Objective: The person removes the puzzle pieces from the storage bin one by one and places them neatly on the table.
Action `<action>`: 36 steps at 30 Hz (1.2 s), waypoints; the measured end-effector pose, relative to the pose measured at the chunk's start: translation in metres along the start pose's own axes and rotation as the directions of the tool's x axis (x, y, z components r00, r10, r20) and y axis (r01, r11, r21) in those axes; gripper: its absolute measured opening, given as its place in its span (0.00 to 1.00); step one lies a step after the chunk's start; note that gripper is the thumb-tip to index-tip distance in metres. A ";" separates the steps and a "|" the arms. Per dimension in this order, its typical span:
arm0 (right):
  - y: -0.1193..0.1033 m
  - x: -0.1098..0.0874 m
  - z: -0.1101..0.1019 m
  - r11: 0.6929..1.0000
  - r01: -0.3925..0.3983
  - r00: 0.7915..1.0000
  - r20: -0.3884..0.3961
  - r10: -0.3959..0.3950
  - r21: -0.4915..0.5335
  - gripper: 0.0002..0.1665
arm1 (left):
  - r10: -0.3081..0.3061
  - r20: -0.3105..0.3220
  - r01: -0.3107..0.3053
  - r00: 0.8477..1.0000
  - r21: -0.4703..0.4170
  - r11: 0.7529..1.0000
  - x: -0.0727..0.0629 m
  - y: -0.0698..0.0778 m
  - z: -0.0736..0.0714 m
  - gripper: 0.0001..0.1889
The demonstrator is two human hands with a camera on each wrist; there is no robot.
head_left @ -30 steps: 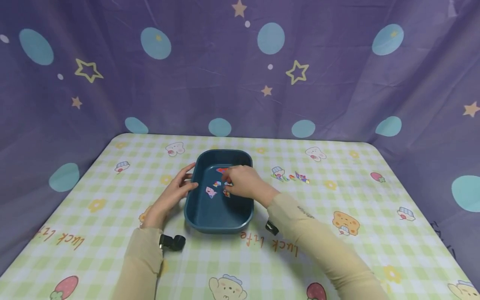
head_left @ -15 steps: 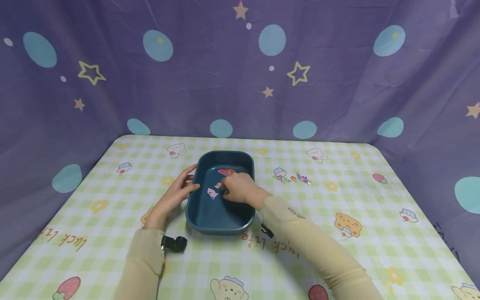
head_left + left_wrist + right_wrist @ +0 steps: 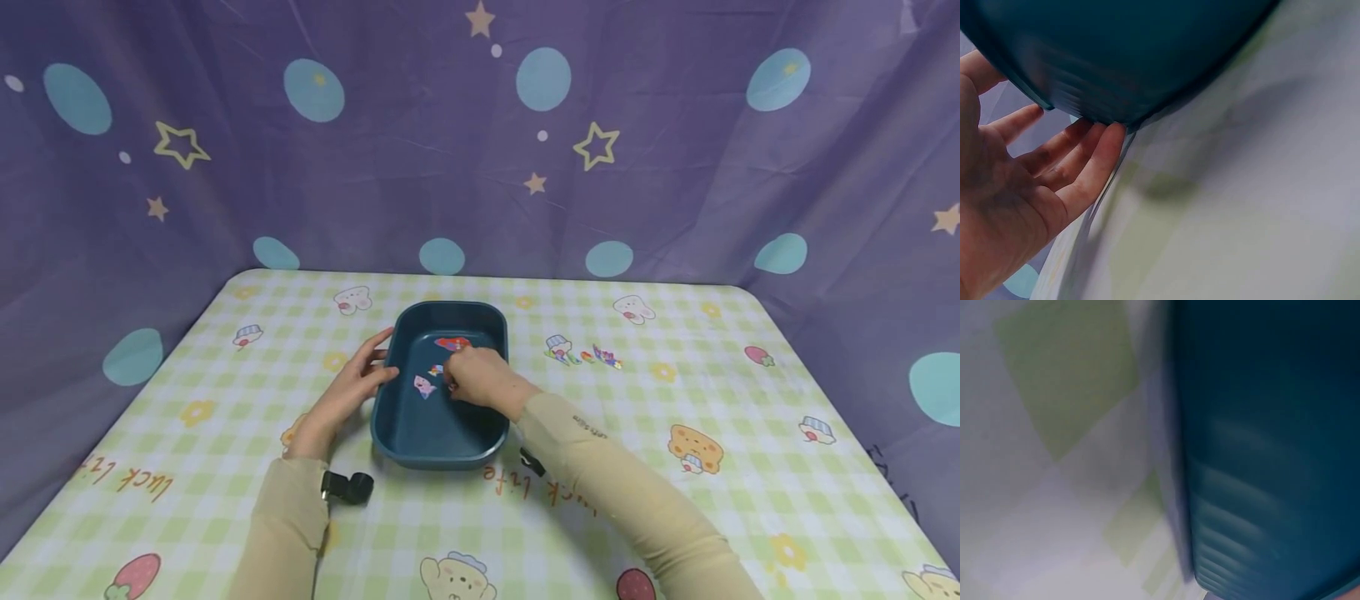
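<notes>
A dark teal rectangular tub (image 3: 440,433) stands on the table. My left hand (image 3: 351,390) grips its left side, the thumb at the rim and the fingertips against the outer wall, as the left wrist view also shows. Inside the tub lie small flat colourful pieces: a pink fish-shaped one (image 3: 423,386), a red one (image 3: 452,343) and a small blue-and-yellow one (image 3: 437,370). My right hand (image 3: 483,379) reaches in over the right rim, fingers bent down close to the tub's floor. I cannot tell whether these pinch a piece, since the hand covers them.
To the right of the tub, more flat colourful pieces (image 3: 603,357) lie on the checked tablecloth (image 3: 570,417). A purple patterned curtain (image 3: 480,208) hangs behind the table. Black wrist cameras (image 3: 348,487) sit at both wrists.
My right hand has shifted slightly down inside the tub since a second ago and now covers pieces that showed at its fingertips. The left hand keeps its hold on the tub.
</notes>
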State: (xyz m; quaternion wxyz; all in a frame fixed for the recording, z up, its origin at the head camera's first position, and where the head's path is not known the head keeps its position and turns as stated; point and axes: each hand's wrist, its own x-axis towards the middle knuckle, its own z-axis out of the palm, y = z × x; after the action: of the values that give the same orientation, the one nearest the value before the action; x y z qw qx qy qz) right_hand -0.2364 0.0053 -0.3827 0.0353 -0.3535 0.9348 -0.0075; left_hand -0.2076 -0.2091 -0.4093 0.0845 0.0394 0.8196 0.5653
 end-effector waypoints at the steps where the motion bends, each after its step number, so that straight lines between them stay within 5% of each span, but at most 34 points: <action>1: 0.000 0.000 0.000 1.000 0.002 1.000 0.003 -0.002 0.002 0.05 | 0.001 0.001 -0.001 1.000 -0.001 1.000 0.000 0.000 0.000 0.33; 25: 0.001 -0.003 -0.001 0.996 0.060 0.998 -0.015 -0.059 0.071 0.05 | 0.002 0.012 -0.002 1.000 -0.008 1.000 0.001 0.000 0.001 0.33; 36: 0.003 -0.005 -0.006 0.989 0.098 0.992 -0.088 -0.088 0.112 0.07 | 0.000 0.009 0.000 1.000 0.001 1.000 0.000 0.000 0.000 0.34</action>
State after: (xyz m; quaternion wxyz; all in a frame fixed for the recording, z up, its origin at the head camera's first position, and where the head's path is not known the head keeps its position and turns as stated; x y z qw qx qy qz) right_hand -0.2352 0.0109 -0.3764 0.0169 -0.3933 0.9159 -0.0780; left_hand -0.2079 -0.2092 -0.4094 0.0884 0.0420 0.8194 0.5648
